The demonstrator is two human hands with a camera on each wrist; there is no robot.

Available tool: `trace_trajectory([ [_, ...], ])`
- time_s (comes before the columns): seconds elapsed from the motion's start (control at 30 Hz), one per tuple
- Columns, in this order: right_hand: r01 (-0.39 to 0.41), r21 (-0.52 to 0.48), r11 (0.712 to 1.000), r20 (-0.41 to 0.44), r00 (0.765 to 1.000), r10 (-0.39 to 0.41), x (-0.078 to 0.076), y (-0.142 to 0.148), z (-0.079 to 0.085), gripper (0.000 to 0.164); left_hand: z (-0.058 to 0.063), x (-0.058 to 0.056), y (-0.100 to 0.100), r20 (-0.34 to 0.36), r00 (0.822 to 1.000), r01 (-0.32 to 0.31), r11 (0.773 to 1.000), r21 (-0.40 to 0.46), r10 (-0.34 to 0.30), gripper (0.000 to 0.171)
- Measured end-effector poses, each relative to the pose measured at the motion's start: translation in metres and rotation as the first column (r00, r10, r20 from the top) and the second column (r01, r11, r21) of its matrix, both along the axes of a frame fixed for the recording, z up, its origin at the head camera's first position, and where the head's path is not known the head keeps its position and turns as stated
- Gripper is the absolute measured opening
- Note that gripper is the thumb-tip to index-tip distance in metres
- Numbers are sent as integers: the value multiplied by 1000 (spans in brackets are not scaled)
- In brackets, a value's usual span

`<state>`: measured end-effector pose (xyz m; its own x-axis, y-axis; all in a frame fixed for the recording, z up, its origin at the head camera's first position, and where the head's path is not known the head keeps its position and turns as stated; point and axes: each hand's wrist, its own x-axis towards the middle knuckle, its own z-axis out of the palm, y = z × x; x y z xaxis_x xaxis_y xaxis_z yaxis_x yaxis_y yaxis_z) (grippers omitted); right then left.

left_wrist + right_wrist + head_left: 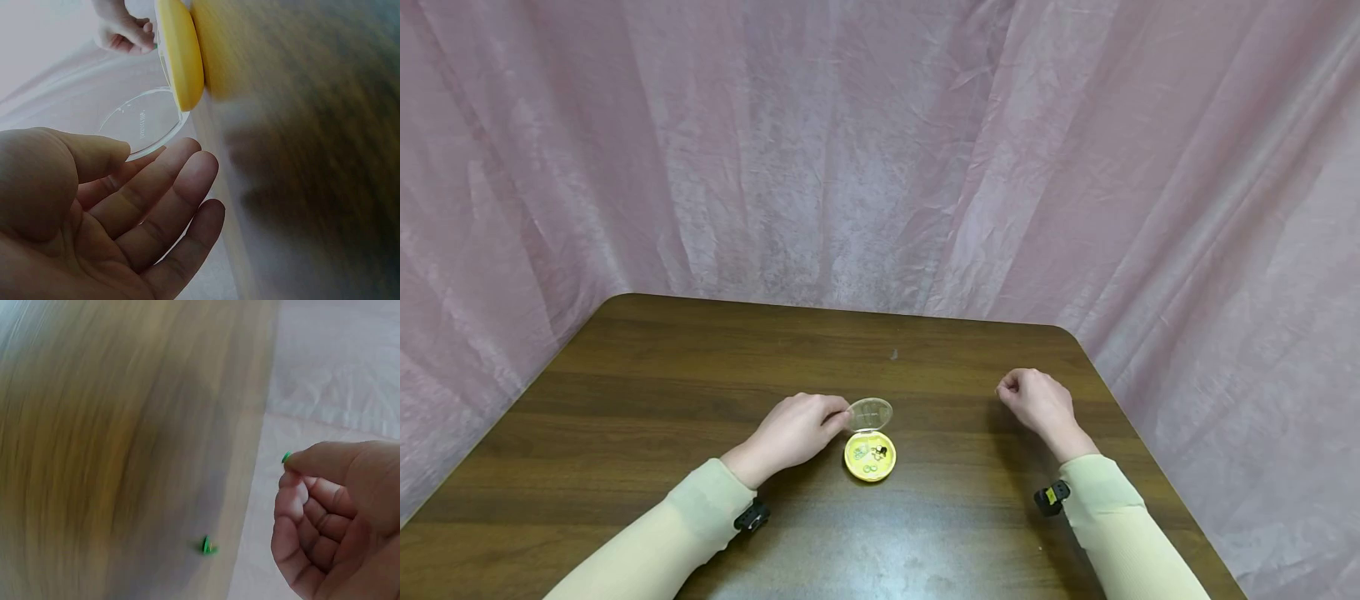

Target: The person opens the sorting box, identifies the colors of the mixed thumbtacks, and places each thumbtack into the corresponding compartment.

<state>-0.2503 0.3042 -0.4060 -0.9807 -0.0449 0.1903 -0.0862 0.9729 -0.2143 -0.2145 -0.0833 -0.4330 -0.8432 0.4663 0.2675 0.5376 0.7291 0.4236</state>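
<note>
A round yellow case (869,477) stands on the table with its clear lid (874,414) raised. Small green, dark and clear pieces lie in its compartments, too small to identify. My left hand (793,432) pinches the lid's rim at its left side; the left wrist view shows thumb and index finger (134,194) there. Off to the right, my right hand (1037,404) is above the table, fingers curled. Between its thumb and index fingertip it pinches a tiny green piece (286,457), mostly covered. Another small green piece (207,545) is on the table near that hand.
The brown wooden table (700,358) has rounded far corners. Pink curtains (850,167) hang behind it and along both sides. A black wrist device (751,516) sits at the left sleeve, and a similar device (1051,497) at the right.
</note>
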Motion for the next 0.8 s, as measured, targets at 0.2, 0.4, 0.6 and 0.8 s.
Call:
trace_trajectory([
  [0.2, -72, -385, 920, 127, 983, 130, 3, -19, 3, 22, 0, 0, 0, 2, 1000, 0, 1000, 3, 0, 18],
  [0.4, -13, -803, 596, 226, 919, 323, 6, -37, 5, 32, 1, 0, 1, -5, 1000, -1, 1000, 2, 1, 17],
  [0.6, 88, -989, 116, 138, 819, 557, 14, -52, 10, 14, 1, 0, 1, -7, 1000, 3, 1000, 5, -3, 17],
  [0.8, 129, -979, -158, -23, 699, 715, 22, -68, 15, 25, 0, -1, 0, 2, 1000, 4, 1000, 6, -4, 19],
])
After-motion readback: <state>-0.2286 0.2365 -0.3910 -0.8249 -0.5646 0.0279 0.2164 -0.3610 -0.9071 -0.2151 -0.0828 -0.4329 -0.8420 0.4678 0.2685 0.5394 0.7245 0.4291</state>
